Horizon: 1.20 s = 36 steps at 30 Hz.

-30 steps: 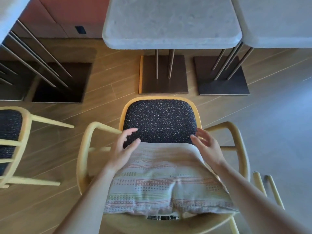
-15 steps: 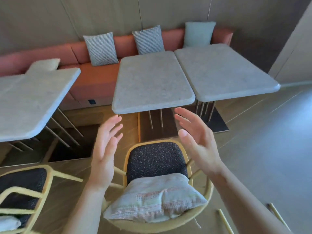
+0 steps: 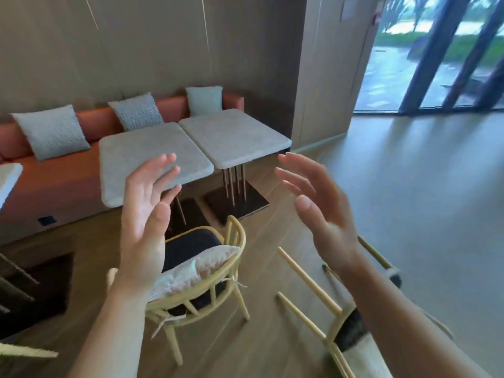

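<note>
My left hand [image 3: 146, 216] and my right hand [image 3: 319, 208] are raised in the air in front of me, palms facing each other, fingers spread and holding nothing. Below the left hand stands a yellow wooden chair [image 3: 231, 271] with a dark speckled seat [image 3: 191, 244]. A pale striped cushion [image 3: 196, 271] leans against its backrest, partly hidden by my left wrist. Neither hand touches the chair or the cushion.
A second yellow chair [image 3: 311, 287] lies tipped over on the floor at lower right. Two grey stone-topped tables [image 3: 144, 159] [image 3: 234, 135] stand ahead by an orange bench [image 3: 54, 184] with several grey pillows. Open floor and glass doors lie to the right.
Both hands left the cushion on the chair and rose into the air, open. The view lifted and swung right, bringing the tipped chair and glass doors into sight.
</note>
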Tool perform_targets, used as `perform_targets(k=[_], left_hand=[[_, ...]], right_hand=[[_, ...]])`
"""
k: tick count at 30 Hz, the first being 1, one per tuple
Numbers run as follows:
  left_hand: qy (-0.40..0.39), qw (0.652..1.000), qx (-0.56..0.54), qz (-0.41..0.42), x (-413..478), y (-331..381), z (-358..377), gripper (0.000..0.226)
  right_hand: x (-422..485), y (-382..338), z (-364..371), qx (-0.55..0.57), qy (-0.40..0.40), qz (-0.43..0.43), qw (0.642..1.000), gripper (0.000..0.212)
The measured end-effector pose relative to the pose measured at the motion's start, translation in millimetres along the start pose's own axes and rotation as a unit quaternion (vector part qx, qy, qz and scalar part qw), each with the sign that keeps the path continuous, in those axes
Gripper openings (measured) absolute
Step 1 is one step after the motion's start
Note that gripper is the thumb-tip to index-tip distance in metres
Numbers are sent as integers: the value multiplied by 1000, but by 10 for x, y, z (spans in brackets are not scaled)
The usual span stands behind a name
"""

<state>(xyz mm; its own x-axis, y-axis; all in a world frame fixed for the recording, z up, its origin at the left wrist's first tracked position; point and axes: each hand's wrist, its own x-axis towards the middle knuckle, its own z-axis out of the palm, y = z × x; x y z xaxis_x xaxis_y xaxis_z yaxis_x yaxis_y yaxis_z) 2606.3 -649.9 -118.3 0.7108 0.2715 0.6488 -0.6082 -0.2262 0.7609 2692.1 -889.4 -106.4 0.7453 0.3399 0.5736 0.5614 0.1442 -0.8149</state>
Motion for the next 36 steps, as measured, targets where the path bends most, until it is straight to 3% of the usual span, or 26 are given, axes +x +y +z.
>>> perform_targets(k=[5, 11, 18, 23, 28, 36], left_hand=[[-46, 999, -9, 27, -303, 488, 732, 58], [-100, 994, -44, 27, -826, 928, 1918, 57], [-148, 983, -106, 36, -1825, 1322, 3692, 55], [-157, 979, -122, 40, -2402, 1630, 4709, 58], [-116, 988, -97, 42, -2471, 1926, 5152, 55], [-66, 996, -55, 37, -2263, 1558, 5782, 57]], right_hand=[[-643, -665, -748, -45, 62, -15, 997, 92], [-1506, -1147, -1767, -73, 125, -28, 989, 72], [-2834, -1552, -3554, -94, 173, 4, 980, 87], [-3593, -1731, -4609, -102, 188, 51, 976, 63], [-3562, -1866, -5131, -81, 146, 26, 986, 85], [-3094, -1319, -5726, -55, 81, 2, 995, 74]])
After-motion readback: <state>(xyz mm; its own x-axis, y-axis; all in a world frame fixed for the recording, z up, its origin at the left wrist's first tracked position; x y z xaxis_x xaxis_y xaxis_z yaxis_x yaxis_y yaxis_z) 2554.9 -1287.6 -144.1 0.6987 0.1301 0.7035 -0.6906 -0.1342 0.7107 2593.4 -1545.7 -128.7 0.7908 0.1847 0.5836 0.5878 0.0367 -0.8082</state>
